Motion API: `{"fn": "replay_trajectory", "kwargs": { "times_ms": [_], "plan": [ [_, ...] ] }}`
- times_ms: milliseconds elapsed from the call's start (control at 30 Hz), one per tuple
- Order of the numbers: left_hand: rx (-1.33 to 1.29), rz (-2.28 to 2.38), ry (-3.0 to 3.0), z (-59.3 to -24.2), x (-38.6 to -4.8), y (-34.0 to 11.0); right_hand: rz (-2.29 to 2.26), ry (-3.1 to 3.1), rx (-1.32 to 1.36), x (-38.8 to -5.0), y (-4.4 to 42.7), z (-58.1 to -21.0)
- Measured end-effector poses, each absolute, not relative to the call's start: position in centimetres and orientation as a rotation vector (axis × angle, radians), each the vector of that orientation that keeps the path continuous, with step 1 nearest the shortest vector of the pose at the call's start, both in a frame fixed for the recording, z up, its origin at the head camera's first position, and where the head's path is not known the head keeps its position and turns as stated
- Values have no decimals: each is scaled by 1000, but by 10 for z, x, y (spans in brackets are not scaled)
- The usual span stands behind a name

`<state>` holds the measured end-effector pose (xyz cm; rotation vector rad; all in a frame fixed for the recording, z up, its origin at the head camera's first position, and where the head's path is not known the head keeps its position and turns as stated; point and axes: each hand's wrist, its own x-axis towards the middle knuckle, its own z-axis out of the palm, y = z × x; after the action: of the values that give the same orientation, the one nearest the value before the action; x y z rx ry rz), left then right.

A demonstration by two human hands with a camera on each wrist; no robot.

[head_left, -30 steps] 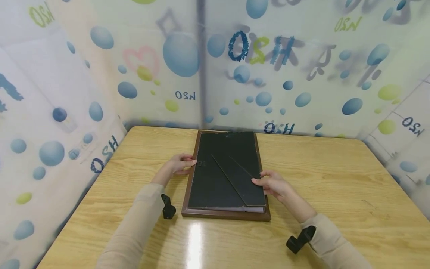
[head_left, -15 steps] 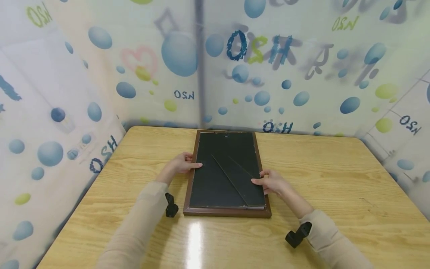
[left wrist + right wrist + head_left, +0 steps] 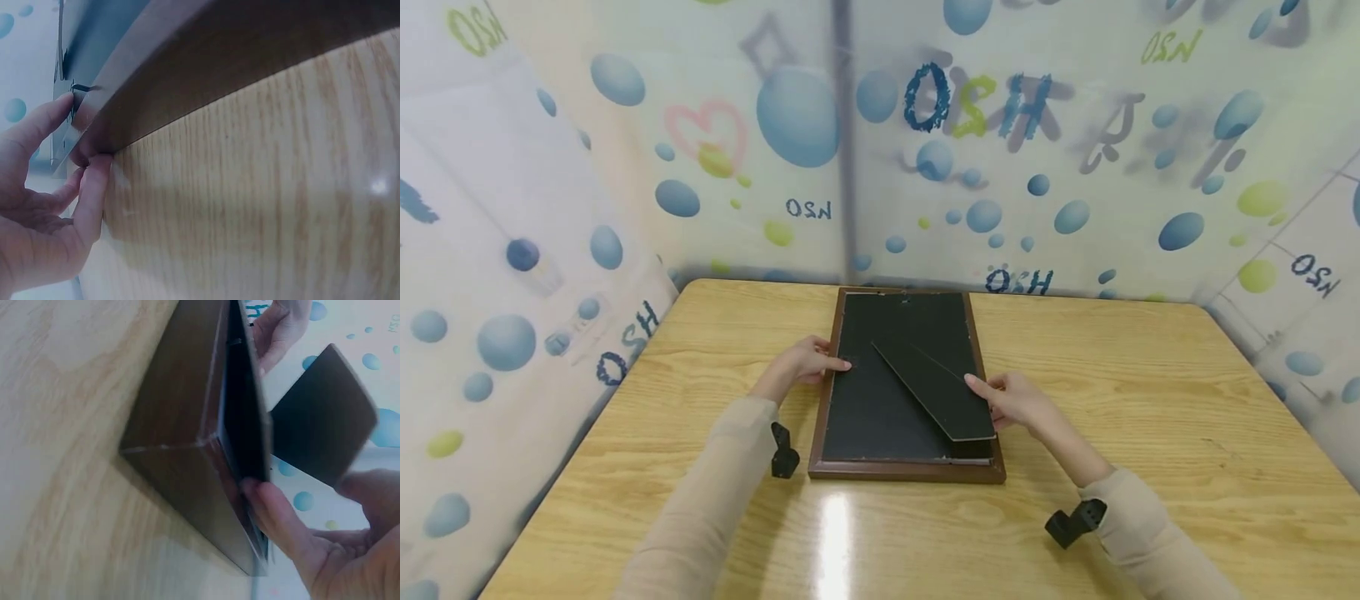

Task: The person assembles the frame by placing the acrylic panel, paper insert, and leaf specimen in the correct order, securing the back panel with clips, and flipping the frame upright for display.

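A brown picture frame (image 3: 906, 472) lies face down on the table. Its black backing board (image 3: 868, 417) carries a hinged easel stand (image 3: 943, 396), whose lower end is tilted up. At the frame's left side my left hand (image 3: 805, 362) grips the edge, thumb on the board and fingers against the outer side (image 3: 90, 187). My right hand (image 3: 1018, 402) is at the right edge. In the right wrist view its thumb touches the stand's edge (image 3: 325, 412), and one fingertip (image 3: 253, 486) reaches under the backing board, which sits slightly apart from the frame (image 3: 169, 425).
A light wooden table (image 3: 1150, 400) extends around the frame. Behind it hangs a cloth (image 3: 880, 167) printed with bubbles and letters, continuing on both sides. Black wrist cameras (image 3: 784, 450) are strapped to both forearms.
The left thumb has moved inward onto the board. The board has lowered into the frame at the bottom. Between half a second ago and now, the stand's lower end has risen with the right thumb.
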<state>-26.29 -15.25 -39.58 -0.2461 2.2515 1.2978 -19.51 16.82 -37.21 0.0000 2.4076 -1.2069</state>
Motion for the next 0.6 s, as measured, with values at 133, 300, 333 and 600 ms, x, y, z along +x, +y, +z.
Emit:
{"fn": "replay_trajectory", "kwargs": {
  "times_ms": [133, 300, 333, 600],
  "plan": [
    [-252, 1288, 2255, -395, -262, -153, -1280, 2397, -33, -193, 171, -369],
    [-237, 1283, 2261, -396, -262, -152, -1275, 2483, -50, -192, 174, -366],
    [-237, 1282, 2262, -396, -262, -152, -1259, 2518, -64, -192, 174, -366],
    [-240, 1254, 2285, -396, -263, -151, -1215, 2613, -93, -195, 183, -382]
  ]
}}
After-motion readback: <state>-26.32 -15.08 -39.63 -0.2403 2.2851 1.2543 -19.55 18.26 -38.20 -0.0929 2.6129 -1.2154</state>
